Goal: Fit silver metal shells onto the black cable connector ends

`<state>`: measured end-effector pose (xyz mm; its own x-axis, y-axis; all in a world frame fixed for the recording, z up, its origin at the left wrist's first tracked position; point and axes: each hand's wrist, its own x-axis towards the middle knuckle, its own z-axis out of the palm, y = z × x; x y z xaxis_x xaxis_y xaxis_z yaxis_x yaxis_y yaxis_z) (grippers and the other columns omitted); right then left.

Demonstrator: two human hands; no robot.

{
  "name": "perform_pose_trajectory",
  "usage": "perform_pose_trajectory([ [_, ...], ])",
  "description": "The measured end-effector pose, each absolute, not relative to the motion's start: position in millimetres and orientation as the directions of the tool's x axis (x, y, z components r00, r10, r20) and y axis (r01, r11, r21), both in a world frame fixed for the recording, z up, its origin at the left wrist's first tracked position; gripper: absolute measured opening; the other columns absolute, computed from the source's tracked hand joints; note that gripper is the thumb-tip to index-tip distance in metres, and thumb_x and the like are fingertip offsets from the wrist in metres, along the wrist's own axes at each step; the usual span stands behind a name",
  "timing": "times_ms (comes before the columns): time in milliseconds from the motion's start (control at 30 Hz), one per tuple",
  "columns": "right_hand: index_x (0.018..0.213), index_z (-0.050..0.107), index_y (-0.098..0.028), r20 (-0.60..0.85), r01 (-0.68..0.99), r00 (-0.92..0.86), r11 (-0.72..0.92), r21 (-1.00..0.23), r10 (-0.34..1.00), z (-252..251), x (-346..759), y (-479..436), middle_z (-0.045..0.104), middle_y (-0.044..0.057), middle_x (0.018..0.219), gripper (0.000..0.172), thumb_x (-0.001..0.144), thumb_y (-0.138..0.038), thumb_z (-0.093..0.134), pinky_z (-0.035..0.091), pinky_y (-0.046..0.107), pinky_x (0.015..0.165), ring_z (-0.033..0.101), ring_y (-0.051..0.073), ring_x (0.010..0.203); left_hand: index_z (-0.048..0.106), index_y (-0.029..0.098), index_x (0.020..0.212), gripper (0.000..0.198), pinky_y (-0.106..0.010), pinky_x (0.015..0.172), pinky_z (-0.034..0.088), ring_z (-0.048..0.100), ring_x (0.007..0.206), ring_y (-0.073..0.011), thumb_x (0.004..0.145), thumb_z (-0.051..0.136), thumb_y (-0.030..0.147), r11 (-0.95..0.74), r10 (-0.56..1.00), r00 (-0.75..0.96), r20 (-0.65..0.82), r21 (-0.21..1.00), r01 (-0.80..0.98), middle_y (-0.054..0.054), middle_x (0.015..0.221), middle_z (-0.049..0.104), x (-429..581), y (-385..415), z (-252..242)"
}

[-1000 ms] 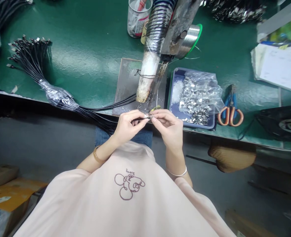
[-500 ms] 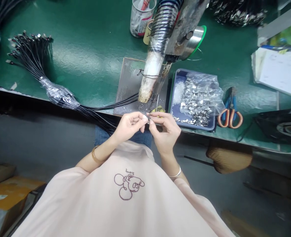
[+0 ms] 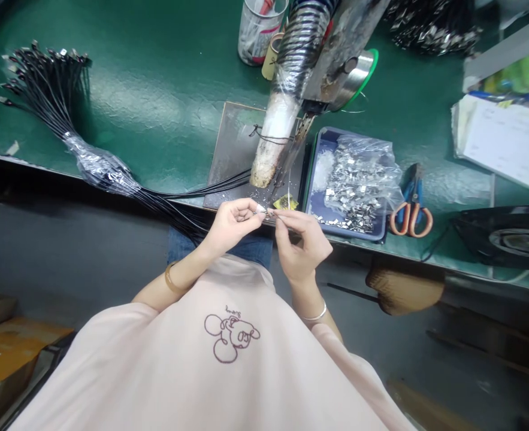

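Close together at the table's front edge, my left hand (image 3: 233,224) and my right hand (image 3: 304,239) are both closed in a pinch. Between their fingertips is a tiny piece (image 3: 268,213), too small to name. A bundle of black cables (image 3: 106,170) with metal plugs at one end, wrapped in clear plastic, runs from the left toward my left hand. Several cable ends lie on a grey plate (image 3: 232,134) just beyond my hands. A yellow sponge piece (image 3: 286,203) is near my right fingertips. Right of it, a blue tray (image 3: 319,140) holds small metal shells in a plastic bag.
A wrapped hose (image 3: 282,117) hangs over the plate, beside a metal arm bearing a solder wire spool (image 3: 356,78). Orange-handled pliers (image 3: 411,206) lie right of the tray. A clear cup (image 3: 259,36), papers (image 3: 507,134) and more cables (image 3: 435,30) stand farther back.
My fingertips have parted slightly, with the right hand turned a little and shifted right. The view has moved slightly; the cables and tray stay in place.
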<state>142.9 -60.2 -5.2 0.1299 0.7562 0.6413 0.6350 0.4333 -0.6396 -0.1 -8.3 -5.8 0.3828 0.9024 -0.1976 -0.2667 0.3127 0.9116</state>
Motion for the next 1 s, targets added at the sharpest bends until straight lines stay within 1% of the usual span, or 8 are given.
perform_pose_trajectory([
  [100, 0.095, 0.064, -0.022, 0.527, 0.523, 0.263, 0.34, -0.782, 0.808, -7, 142, -57, 0.077, 0.003, 0.094, 0.008, 0.094, -0.015, 0.061, 0.063, 0.027, 0.07, 0.076, 0.015, 0.084, 0.069, 0.014, 0.072, 0.027, -0.02, 0.058, 0.04, 0.052, 0.058, -0.0072, 0.069, 0.084, 0.036, 0.322, 0.904, 0.376, -0.204, 0.904, -0.283, 0.001, 0.065, 0.064, 0, -7, -6],
  [167, 0.091, 0.063, -0.021, 0.486, 0.501, 0.283, 0.304, -0.81, 0.827, -8, 143, -54, 0.077, 0.003, 0.093, 0.005, 0.094, -0.017, 0.062, 0.063, 0.026, 0.069, 0.076, 0.015, 0.082, 0.072, 0.014, 0.074, 0.026, -0.022, 0.062, 0.044, 0.056, 0.061, -0.0085, 0.069, 0.084, 0.036, 0.318, 0.908, 0.37, -0.2, 0.901, -0.295, -0.001, 0.067, 0.067, 0, -6, -6],
  [267, 0.085, 0.064, -0.021, 0.537, 0.57, 0.222, 0.339, -0.748, 0.814, -9, 144, -51, 0.078, 0.003, 0.09, 0.009, 0.089, -0.014, 0.067, 0.062, 0.026, 0.069, 0.076, 0.015, 0.083, 0.074, 0.014, 0.074, 0.026, -0.022, 0.062, 0.045, 0.055, 0.06, -0.0086, 0.069, 0.084, 0.037, 0.299, 0.918, 0.346, -0.193, 0.91, -0.288, -0.001, 0.066, 0.067, 1, -4, -7],
  [433, 0.086, 0.064, -0.022, 0.66, 0.673, 0.108, 0.435, -0.599, 0.743, -10, 146, -47, 0.079, 0.002, 0.092, 0.016, 0.085, -0.007, 0.069, 0.062, 0.03, 0.075, 0.076, 0.016, 0.084, 0.073, 0.013, 0.069, 0.025, -0.02, 0.057, 0.042, 0.05, 0.055, -0.0065, 0.067, 0.083, 0.036, 0.275, 0.934, 0.309, -0.18, 0.914, -0.3, 0.002, 0.059, 0.062, 5, -1, -7],
  [600, 0.087, 0.063, -0.022, 0.698, 0.722, 0.041, 0.461, -0.515, 0.715, -10, 148, -44, 0.079, 0.004, 0.093, 0.019, 0.085, -0.004, 0.068, 0.061, 0.028, 0.074, 0.077, 0.016, 0.084, 0.069, 0.012, 0.066, 0.021, -0.019, 0.051, 0.036, 0.041, 0.05, -0.0048, 0.067, 0.079, 0.03, 0.24, 0.947, 0.275, -0.165, 0.933, -0.269, 0.004, 0.053, 0.054, 8, 2, -4],
  [667, 0.087, 0.062, -0.022, 0.702, 0.729, 0.038, 0.46, -0.506, 0.711, -10, 148, -44, 0.079, 0.003, 0.093, 0.019, 0.085, -0.004, 0.068, 0.061, 0.028, 0.075, 0.076, 0.016, 0.085, 0.067, 0.012, 0.065, 0.02, -0.018, 0.049, 0.032, 0.037, 0.049, -0.0042, 0.068, 0.077, 0.029, 0.219, 0.953, 0.261, -0.155, 0.946, -0.237, 0.005, 0.051, 0.05, 10, 3, -2],
  [767, 0.086, 0.062, -0.022, 0.694, 0.72, 0.056, 0.453, -0.526, 0.717, -9, 148, -42, 0.079, 0.003, 0.092, 0.019, 0.085, -0.004, 0.067, 0.061, 0.029, 0.076, 0.076, 0.016, 0.085, 0.066, 0.012, 0.064, 0.02, -0.018, 0.046, 0.027, 0.031, 0.047, -0.0039, 0.069, 0.075, 0.029, 0.187, 0.96, 0.246, -0.136, 0.962, -0.198, 0.007, 0.05, 0.044, 11, 4, -1],
  [1000, 0.086, 0.063, -0.021, 0.669, 0.692, 0.065, 0.45, -0.564, 0.74, -8, 149, -40, 0.078, 0.004, 0.094, 0.018, 0.084, -0.005, 0.068, 0.062, 0.031, 0.078, 0.076, 0.017, 0.088, 0.065, 0.013, 0.066, 0.021, -0.02, 0.047, 0.023, 0.028, 0.049, -0.0047, 0.07, 0.075, 0.031, 0.158, 0.963, 0.244, -0.118, 0.976, -0.153, 0.006, 0.051, 0.04, 11, 5, -1],
])
